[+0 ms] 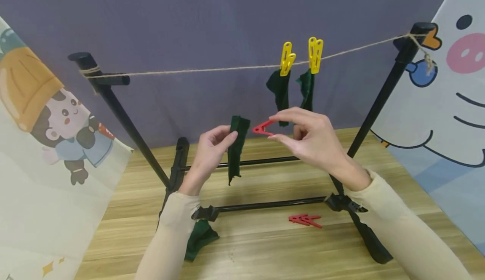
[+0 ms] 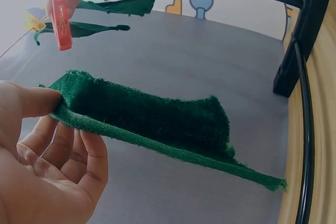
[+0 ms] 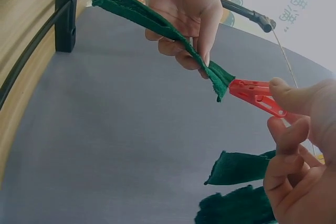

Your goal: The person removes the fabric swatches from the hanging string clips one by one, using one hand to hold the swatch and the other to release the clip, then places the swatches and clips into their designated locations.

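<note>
My left hand (image 1: pixel 211 148) pinches a dark green strip of cloth (image 1: pixel 236 149) near its top edge, and the strip hangs folded below the thumb. In the left wrist view the cloth (image 2: pixel 152 114) looks fuzzy, with frayed ends. To its right, my right hand (image 1: pixel 314 134) pinches a red clothespin (image 1: pixel 262 128) by its two handle ends, thumb below and finger above. The clothespin's nose points at the cloth's upper part. In the right wrist view the red clothespin (image 3: pixel 257 96) overlaps the cloth's end.
Twine (image 1: pixel 212 69) spans a black rack's posts (image 1: pixel 382 94). Two yellow clothespins (image 1: pixel 315 56) hold green cloths (image 1: pixel 280 90) on it, right of centre. On the wooden table (image 1: pixel 261 246) lie red clothespins (image 1: pixel 305 220) and another green cloth (image 1: pixel 201 238) beside the left sleeve.
</note>
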A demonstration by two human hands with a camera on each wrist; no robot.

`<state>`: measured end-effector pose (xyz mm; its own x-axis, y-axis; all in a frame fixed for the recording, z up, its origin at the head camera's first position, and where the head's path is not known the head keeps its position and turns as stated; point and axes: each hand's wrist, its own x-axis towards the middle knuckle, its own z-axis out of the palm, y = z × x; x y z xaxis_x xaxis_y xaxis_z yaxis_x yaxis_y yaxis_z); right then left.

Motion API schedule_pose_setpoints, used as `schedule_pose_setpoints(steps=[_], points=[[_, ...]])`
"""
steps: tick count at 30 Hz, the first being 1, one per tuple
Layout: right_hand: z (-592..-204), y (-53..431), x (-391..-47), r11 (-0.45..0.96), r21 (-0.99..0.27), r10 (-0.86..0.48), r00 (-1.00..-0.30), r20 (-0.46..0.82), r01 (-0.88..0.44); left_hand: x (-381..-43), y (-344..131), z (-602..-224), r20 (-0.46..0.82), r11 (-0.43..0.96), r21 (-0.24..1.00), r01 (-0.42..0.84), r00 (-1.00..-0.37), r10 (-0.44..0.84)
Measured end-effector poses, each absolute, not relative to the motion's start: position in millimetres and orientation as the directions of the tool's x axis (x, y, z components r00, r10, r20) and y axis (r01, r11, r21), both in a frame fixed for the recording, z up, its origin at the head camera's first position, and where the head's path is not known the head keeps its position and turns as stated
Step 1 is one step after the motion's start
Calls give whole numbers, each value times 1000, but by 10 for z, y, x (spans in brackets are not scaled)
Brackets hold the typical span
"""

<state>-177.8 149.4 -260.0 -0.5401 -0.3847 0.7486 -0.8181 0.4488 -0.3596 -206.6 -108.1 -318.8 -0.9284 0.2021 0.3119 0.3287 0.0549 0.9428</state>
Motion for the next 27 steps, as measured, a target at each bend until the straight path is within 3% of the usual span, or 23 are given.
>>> schedule_pose_setpoints(steps=[27], points=[[-2800,1485,-1663,439,-422,-334,-581,742,-793,-2015,-1061,-3282,298,86,943,321,-931,210]])
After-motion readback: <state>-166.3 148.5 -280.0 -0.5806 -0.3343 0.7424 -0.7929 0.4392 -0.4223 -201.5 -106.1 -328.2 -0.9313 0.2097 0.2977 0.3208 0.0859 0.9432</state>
